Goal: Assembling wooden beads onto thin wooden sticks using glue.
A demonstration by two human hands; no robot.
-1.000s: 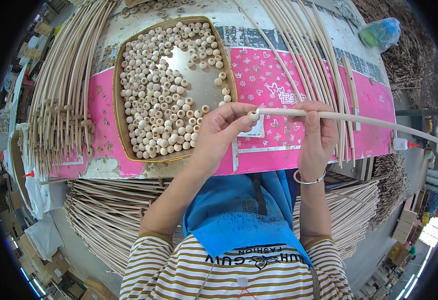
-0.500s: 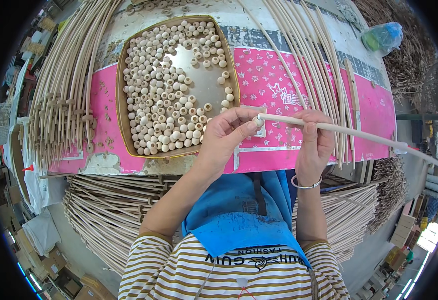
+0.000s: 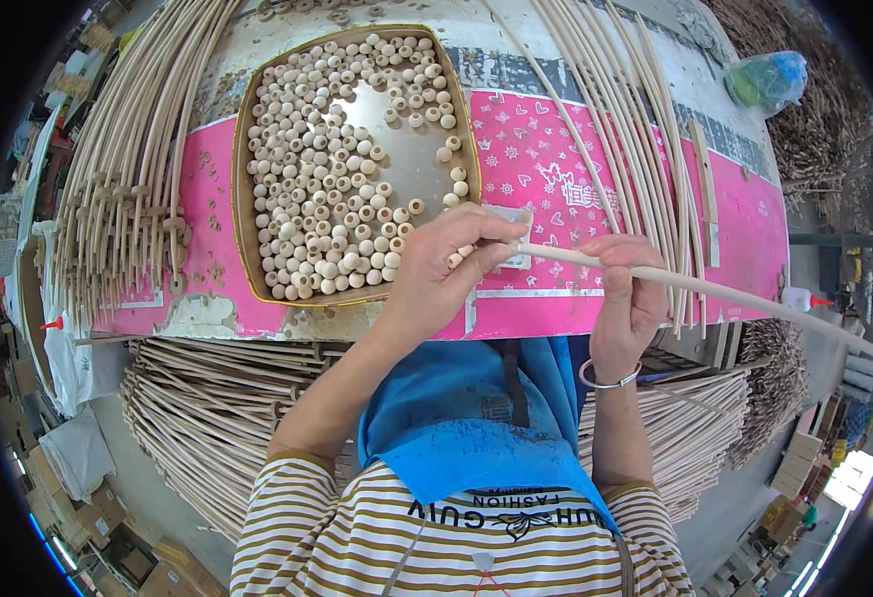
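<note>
Right hand (image 3: 628, 298) clamped around a long pale rattan rod (image 3: 715, 290), steadying it level over the surface's (image 3: 546, 159) near edge. Left hand (image 3: 446, 269) pinched together at the rod's tip, likely on a bead, too small to tell. Tray (image 3: 245, 199) of wooden beads (image 3: 327, 199) just left, within reach. Pink sheet covers surface; rod bundles (image 3: 128, 189) left, right and below; cluttered workshop floor.

Both hands raised, left (image 3: 451, 264) pinching, right (image 3: 628, 298) curled closed.
</note>
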